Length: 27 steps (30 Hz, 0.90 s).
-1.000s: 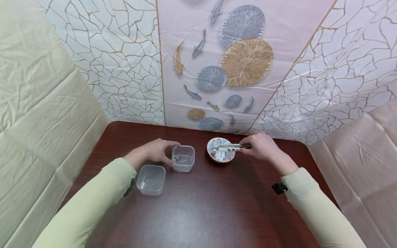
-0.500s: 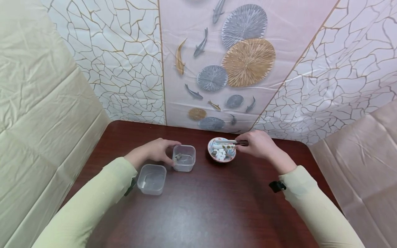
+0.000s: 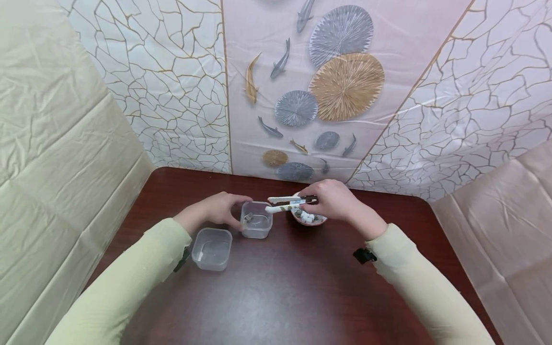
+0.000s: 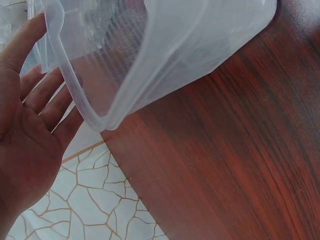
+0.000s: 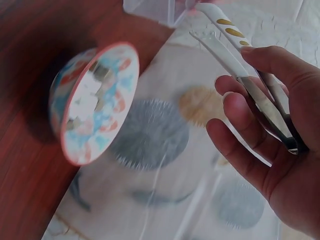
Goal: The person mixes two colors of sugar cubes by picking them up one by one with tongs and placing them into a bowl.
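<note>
My left hand (image 3: 217, 209) holds a clear plastic container (image 3: 257, 234) by its left side, thumb at the near corner and index finger at the far one. Small grey-brown pieces (image 3: 248, 217) lie inside it. My right hand (image 3: 332, 200) grips tongs (image 5: 267, 107) with white, gold-patterned arms. The tong tips stand apart near that container's right rim; I see nothing between them. Under the right hand is a patterned bowl (image 5: 75, 110) with white cubes (image 3: 307, 217) and some grey-brown pieces, partly hidden in the head view.
Nearer and further left stands a second clear container (image 3: 212, 249) with a small white piece (image 3: 200, 256) inside. The dark red-brown table (image 3: 276, 292) meets a patterned cloth backdrop (image 3: 185, 96) behind, and beige cloth (image 3: 73, 158) hangs on both sides.
My right hand has moved left with the tongs, from over the bowl to the held container's right rim. The tong tips are spread apart. The left hand stays in place.
</note>
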Tool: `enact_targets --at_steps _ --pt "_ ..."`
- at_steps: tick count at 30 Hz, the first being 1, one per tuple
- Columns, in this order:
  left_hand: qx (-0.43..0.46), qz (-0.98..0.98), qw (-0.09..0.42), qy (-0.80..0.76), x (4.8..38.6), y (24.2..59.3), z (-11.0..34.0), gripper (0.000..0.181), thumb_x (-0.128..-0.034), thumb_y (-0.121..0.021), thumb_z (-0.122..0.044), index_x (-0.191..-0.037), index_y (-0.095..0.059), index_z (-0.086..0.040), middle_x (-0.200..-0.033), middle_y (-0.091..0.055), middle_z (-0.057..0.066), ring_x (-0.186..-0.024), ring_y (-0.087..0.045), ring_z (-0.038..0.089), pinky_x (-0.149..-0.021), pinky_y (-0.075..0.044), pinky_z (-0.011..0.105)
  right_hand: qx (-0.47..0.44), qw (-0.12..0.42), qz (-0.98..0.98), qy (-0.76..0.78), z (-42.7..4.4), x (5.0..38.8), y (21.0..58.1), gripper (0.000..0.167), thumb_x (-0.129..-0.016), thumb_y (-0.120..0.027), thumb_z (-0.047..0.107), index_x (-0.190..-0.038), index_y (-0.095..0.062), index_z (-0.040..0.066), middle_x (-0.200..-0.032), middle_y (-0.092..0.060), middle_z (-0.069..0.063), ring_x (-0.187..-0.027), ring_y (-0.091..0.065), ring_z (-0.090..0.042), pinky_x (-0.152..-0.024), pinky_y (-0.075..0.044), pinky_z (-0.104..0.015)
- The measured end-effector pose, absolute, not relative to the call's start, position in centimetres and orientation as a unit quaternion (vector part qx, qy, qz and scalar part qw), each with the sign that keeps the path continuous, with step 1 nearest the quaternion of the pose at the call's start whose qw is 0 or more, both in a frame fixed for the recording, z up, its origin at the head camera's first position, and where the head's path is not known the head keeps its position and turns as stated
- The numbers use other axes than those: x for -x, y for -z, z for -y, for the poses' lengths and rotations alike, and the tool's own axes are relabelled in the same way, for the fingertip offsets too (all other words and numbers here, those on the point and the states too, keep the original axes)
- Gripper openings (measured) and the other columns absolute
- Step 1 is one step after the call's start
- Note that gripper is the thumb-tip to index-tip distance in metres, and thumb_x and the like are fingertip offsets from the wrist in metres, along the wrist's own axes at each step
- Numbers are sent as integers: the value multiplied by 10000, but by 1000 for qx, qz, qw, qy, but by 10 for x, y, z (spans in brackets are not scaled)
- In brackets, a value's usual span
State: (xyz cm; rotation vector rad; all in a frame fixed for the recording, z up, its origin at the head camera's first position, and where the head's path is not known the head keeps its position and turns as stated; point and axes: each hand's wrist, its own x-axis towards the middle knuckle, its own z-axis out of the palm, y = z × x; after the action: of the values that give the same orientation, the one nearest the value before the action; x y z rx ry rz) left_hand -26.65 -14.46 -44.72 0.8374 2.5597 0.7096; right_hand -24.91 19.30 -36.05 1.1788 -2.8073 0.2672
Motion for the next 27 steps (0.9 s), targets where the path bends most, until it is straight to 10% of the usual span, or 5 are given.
enact_targets --at_steps 27 --pt "-300 -901 173 -259 267 450 145 843 -800 -954 -315 -1533 -577 -138 -1355 -733 58 -1284 -651 235 -1134 -483 466 -457 26 885 80 -105 264 392 197 -896 -829 225 -764 -688 186 -709 -606 61 -638 -587 -153 -579 -483 -356"
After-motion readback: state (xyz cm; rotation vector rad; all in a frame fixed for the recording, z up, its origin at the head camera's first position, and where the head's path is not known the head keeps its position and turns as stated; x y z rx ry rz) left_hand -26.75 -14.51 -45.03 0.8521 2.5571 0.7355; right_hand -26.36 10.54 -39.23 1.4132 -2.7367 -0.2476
